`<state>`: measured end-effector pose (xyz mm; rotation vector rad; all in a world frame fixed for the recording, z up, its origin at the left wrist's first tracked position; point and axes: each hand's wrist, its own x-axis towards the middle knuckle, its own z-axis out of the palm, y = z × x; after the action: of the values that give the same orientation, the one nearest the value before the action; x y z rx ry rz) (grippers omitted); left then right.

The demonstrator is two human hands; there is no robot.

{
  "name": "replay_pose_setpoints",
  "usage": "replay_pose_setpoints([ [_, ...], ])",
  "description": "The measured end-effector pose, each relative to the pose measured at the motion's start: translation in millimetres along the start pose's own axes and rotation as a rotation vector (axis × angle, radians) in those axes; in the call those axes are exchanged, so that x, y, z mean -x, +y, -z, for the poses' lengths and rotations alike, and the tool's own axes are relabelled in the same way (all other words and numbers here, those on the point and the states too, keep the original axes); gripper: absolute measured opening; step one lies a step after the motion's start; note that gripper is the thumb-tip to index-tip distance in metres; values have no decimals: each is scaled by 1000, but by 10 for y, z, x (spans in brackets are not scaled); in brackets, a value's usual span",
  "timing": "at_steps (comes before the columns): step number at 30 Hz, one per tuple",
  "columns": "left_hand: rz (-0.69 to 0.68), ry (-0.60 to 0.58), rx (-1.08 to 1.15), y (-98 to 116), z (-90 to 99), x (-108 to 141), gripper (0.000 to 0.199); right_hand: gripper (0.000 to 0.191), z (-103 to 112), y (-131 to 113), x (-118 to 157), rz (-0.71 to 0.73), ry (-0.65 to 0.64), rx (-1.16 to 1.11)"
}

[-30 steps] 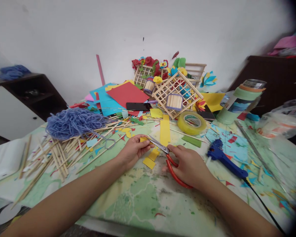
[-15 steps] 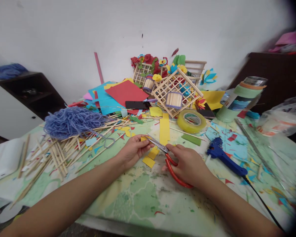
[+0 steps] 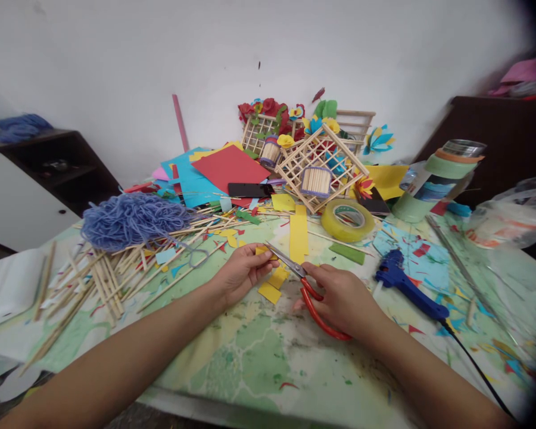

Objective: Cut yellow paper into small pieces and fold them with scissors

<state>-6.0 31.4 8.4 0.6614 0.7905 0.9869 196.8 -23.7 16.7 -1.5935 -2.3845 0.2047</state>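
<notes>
My left hand (image 3: pixel 245 271) pinches a small piece of yellow paper (image 3: pixel 262 249) between thumb and fingers, partly hidden by them. In my right hand (image 3: pixel 342 295) are red-handled scissors (image 3: pixel 311 302), whose metal blades point up and left to the paper. Whether the blades touch the paper I cannot tell. Small yellow paper pieces (image 3: pixel 270 292) lie on the table just below my hands, and a long yellow paper strip (image 3: pixel 299 235) lies beyond the scissors.
Left are blue yarn (image 3: pixel 134 221) and bamboo sticks (image 3: pixel 109 286). Behind stand a stick lattice (image 3: pixel 321 167), paper flowers (image 3: pixel 270 108) and red paper (image 3: pixel 232 170). To the right are a tape roll (image 3: pixel 347 220), a blue glue gun (image 3: pixel 411 289) with its cord, and a bottle (image 3: pixel 438 179).
The scissor tips have shifted slightly against the yellow piece, and more of its yellow surface shows beside my left fingers. Both hands stay in nearly the same place.
</notes>
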Motion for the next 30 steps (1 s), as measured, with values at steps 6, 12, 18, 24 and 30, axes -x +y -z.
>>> replay_pose_setpoints([
  [6,-38,31,-93,11,31,-14,5,60,23,-3,-11,-8,-24,1],
  [12,-90,21,-230,26,77,-51,18,62,17,13,-15,6,-13,28],
  [18,-81,-25,-331,102,102,-69,23,64,1,33,-7,15,0,30],
  [24,-69,-101,-441,176,191,-116,26,57,-4,46,-8,18,-2,30],
  [30,-63,-101,-511,213,210,-111,27,55,2,42,-11,21,-4,27],
])
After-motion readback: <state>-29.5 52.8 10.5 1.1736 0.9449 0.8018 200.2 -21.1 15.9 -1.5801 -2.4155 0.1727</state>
